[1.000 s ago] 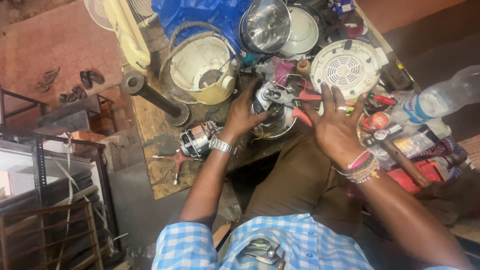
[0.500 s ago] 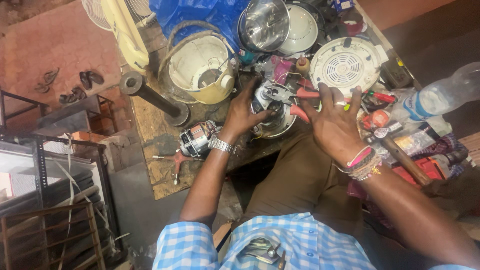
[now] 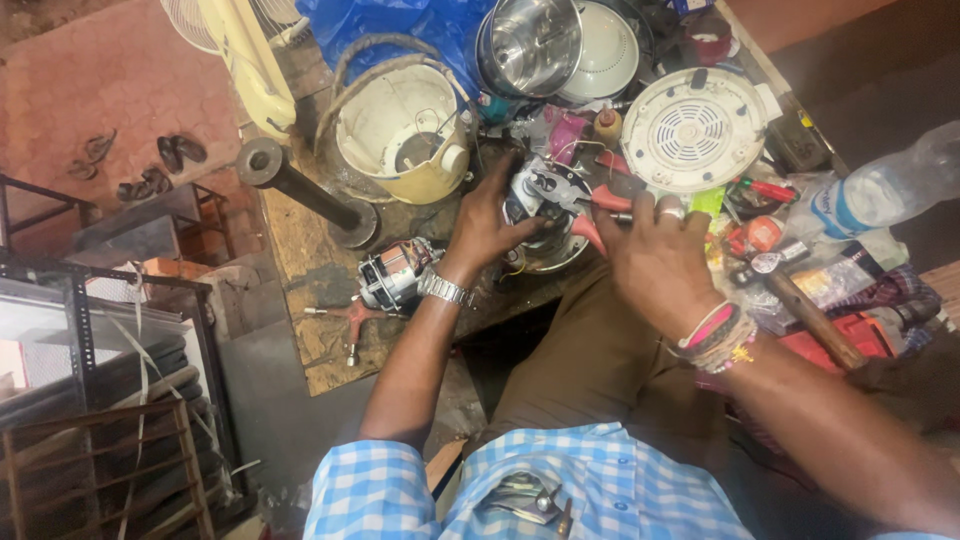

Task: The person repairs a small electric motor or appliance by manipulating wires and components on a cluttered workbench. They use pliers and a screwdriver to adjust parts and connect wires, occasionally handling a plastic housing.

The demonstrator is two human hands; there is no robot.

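Since a second ago, both hands have barely shifted. Left hand (image 3: 487, 225) grips the motor part (image 3: 540, 215) on the bench's edge; right hand (image 3: 655, 255) clenches red-handled pliers (image 3: 580, 198). Bracing the part firmly should keep the pliers from slipping.

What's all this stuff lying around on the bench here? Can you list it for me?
Pliers: one, red handles, held over the motor part.
Motor part: one, silver, bench centre.
Electric motor: one, copper windings, left of the wrist.
Appliance housing: one, cream, bench rear.
Vented round cover: one, white, right rear.
Steel pot: one, shiny, rear.
Plastic bottle: one, clear, far right.
Hammer: one, wooden handle, right.
Metal pipe: one, grey, left edge.
Left hand: on the motor part.
Right hand: gripping the pliers.
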